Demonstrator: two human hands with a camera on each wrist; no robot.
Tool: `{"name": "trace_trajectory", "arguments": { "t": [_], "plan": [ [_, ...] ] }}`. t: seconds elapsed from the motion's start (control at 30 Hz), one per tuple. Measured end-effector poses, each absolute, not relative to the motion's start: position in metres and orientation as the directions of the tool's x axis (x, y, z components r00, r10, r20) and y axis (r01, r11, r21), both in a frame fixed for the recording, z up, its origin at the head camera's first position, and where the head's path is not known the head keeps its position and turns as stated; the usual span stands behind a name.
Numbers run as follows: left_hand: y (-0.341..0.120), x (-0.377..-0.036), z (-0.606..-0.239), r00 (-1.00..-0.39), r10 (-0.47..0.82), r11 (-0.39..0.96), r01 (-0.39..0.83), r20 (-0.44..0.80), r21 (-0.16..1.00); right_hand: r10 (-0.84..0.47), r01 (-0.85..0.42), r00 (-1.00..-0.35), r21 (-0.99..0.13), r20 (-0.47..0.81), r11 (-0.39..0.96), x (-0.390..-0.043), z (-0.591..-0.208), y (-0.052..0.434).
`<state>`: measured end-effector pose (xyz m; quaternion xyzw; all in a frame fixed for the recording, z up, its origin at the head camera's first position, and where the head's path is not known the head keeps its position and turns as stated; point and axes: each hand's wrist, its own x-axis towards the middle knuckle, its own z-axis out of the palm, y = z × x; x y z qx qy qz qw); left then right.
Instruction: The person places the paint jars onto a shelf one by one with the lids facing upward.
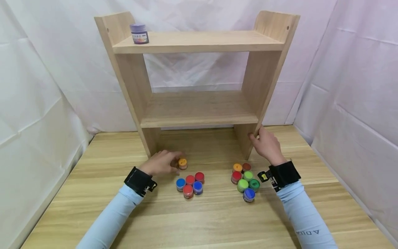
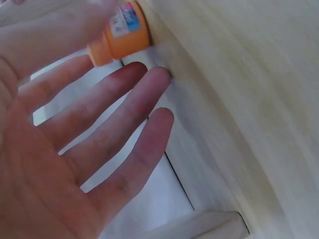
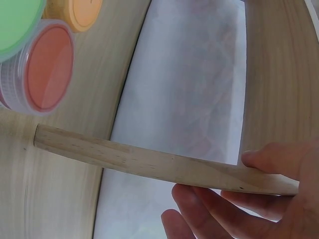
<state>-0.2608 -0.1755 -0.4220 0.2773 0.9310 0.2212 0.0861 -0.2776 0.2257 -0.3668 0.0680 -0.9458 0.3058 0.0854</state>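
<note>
On the tabletop, a small orange paint jar (image 1: 182, 164) stands by the shelf's left foot. My left hand (image 1: 161, 162) is beside it, with fingers spread. In the left wrist view the thumb overlaps the jar (image 2: 130, 32), an index fingertip is right at its lid, and the other fingers extend past it. My right hand (image 1: 268, 144) grips the wooden shelf (image 1: 199, 114) low on its right side panel. The right wrist view shows the thumb on one face of that panel (image 3: 149, 162) and the fingers on the other.
A purple jar (image 1: 139, 34) stands at the left of the top board. Red and blue jars (image 1: 188, 191) cluster in front of the left hand. Another cluster with green, red, orange, brown and blue jars (image 1: 243, 185) is by the right foot. White cloth (image 1: 37, 86) hangs around the table.
</note>
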Motion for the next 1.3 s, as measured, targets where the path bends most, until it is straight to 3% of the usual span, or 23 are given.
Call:
{"name": "trace_trajectory", "arguments": {
  "t": [0.47, 1.3],
  "plan": [
    [-0.162, -0.259, -0.429, -0.836, 0.547, 0.772, 0.521, 0.037, 0.363, -0.072, -0.182, -0.974, -0.556, 0.214, 0.811, -0.279, -0.368, 0.228],
    [-0.162, -0.255, -0.434, -0.853, 0.520, 0.778, 0.497, 0.050, 0.385, -0.071, -0.184, -0.973, -0.550, 0.220, 0.815, -0.278, -0.370, 0.227]
  ]
}}
